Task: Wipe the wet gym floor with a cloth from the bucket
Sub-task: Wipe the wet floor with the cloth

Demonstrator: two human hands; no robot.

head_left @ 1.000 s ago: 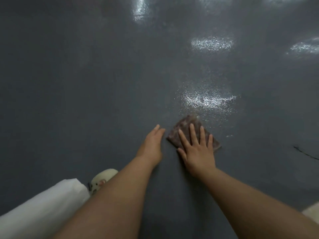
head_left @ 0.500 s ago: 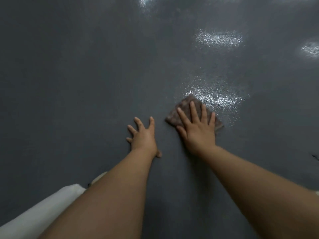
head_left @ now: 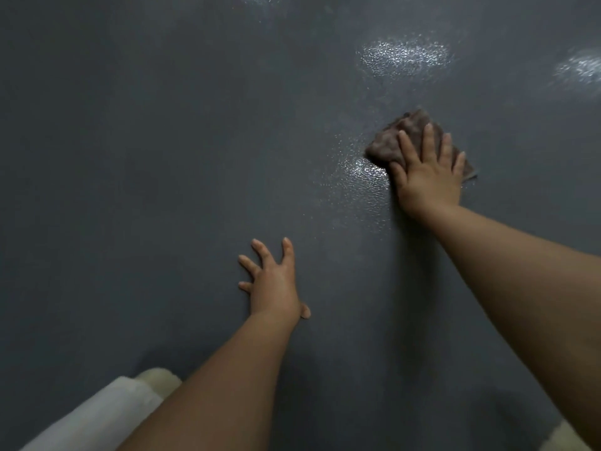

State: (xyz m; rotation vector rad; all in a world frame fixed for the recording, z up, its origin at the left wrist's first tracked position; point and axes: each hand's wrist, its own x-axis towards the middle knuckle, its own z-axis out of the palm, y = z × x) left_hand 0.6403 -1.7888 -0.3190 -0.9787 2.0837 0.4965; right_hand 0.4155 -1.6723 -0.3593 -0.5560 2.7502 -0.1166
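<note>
The right hand (head_left: 426, 180) lies flat on the brown cloth (head_left: 395, 141), fingers straight and spread, pressing it to the gray floor (head_left: 162, 157) rather than gripping it. The cloth sits under and just beyond the fingertips, bunched into a rough wedge whose long axis runs from its far, leftward corner back toward the hand's little-finger side. The left hand (head_left: 274, 281) is planted bare on the floor, fingers splayed and holding nothing, nearer the body and well apart from the cloth; it looks like a brace for the person's weight.

What matters for the next stroke is the wet sheen (head_left: 361, 187) touching the cloth's near-left edge, on the thumb side of the right hand and trailing back toward the body. More glare patches (head_left: 406, 58) lie farther out, beyond the fingertips; whether these are water or only reflected light cannot be told. The right hand is the one on the cloth and much nearer the sheen, so a sweep toward its thumb side seems the natural move. No bucket is in view.
</note>
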